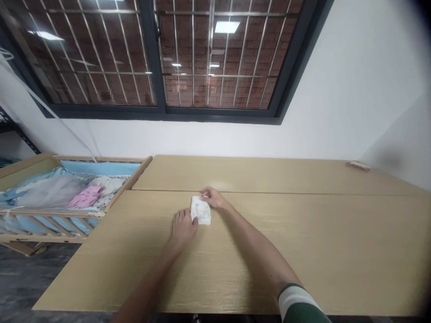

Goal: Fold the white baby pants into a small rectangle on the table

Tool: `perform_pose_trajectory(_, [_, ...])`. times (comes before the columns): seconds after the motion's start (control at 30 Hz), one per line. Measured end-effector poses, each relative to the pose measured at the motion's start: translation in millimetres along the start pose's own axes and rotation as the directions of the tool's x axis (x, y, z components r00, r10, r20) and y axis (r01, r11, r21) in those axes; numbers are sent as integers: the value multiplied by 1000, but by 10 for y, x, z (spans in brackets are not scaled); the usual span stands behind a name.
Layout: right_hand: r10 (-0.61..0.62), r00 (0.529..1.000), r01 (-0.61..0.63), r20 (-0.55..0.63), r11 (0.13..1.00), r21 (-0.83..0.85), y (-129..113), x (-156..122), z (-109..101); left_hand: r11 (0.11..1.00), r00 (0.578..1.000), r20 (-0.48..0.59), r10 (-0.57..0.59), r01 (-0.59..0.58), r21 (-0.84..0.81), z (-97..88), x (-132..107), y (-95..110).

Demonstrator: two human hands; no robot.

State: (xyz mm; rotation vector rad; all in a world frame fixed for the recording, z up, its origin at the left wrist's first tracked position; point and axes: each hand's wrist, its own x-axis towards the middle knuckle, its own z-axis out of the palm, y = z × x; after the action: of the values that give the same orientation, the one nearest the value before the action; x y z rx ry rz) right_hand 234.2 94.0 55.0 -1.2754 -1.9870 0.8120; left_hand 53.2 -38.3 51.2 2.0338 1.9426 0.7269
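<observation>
A small folded white cloth [201, 211] lies on the light wooden table [303, 242], near its middle. My left hand [183, 228] rests on the cloth's near left edge, fingers curled and pressing it. My right hand [213, 197] pinches the cloth's far right corner with its fingertips. Both forearms reach in from the bottom of the view; the right one shows a green and white sleeve.
A wooden baby cot [70, 197] with blue, grey and pink fabrics stands against the table's left side. A small flat wooden piece [358, 165] lies at the table's far right corner. A white wall and a barred window are behind.
</observation>
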Motion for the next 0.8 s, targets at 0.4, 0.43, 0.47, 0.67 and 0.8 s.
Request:
perform_pose_trajectory(0.4, [-390, 750, 534, 535, 834, -140, -733, -757, 177, 898, 929, -8, 371, -357, 257, 435, -563, 131])
perform_pose_trajectory(0.43, [-378, 748, 524, 546, 840, -136, -687, -756, 182, 894, 924, -15, 382, -365, 259, 439, -557, 120])
perform_pose_trajectory(0.47, [-362, 756, 510, 545, 848, -145, -624, -734, 177, 893, 922, -28, 387, -367, 261, 442, -549, 110])
perform_pose_trajectory(0.67, [-256, 877, 401, 407, 857, -324, -203, -386, 5, 911, 932, -93, 350, -315, 266, 486, -554, 126])
perform_pose_trajectory(0.8, [-205, 906, 352, 370, 850, -391, -90, -270, -36, 910, 931, -62, 360, -335, 245, 363, -515, 141])
